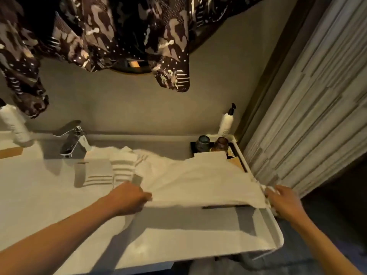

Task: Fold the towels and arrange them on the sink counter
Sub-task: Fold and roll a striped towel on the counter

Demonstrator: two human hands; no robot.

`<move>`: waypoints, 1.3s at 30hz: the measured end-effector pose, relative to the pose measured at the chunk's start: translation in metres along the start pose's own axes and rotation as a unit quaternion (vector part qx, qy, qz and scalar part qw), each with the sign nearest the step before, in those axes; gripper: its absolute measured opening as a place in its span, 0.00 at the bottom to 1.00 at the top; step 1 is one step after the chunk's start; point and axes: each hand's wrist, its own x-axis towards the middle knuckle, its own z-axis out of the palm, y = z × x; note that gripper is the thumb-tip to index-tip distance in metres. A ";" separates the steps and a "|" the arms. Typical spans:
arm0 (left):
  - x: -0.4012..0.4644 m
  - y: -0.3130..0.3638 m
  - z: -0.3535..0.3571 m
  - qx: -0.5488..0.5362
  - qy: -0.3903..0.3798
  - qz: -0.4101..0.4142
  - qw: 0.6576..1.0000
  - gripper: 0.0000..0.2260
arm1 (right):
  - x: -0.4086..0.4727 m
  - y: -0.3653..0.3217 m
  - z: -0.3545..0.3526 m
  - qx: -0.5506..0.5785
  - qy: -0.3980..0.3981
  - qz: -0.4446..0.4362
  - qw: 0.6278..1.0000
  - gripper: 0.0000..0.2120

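A large white towel [198,181] lies spread over the right half of the sink counter [39,195]. Its near edge is lifted off the counter between my two hands. My left hand [131,197] pinches the towel's left near corner. My right hand [282,199] grips the right near corner at the counter's right edge. The lower part of the towel [198,241] lies flat on the counter and reaches its front edge. Two small folded white towels [111,167] with woven stripes sit beside each other to the right of the faucet.
A chrome faucet [72,139] stands at the back left. A black tray [238,155] with two jars and a white pump bottle [226,124] behind it sits at the back right. A patterned dark cloth [119,36] hangs above. A grooved wall [307,116] borders the right.
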 end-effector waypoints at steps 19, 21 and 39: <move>0.095 0.158 0.050 -0.198 0.104 0.088 0.971 0.17 | 0.072 0.074 0.103 0.143 -0.013 0.170 0.975 0.27; 0.101 0.168 0.050 -0.184 0.094 0.097 0.974 0.17 | 0.072 0.073 0.103 0.169 -0.011 0.162 0.972 0.25; 0.056 0.086 0.051 -0.932 -0.006 -0.275 0.236 0.20 | 0.013 -0.254 0.066 0.137 -0.251 -0.124 0.950 0.05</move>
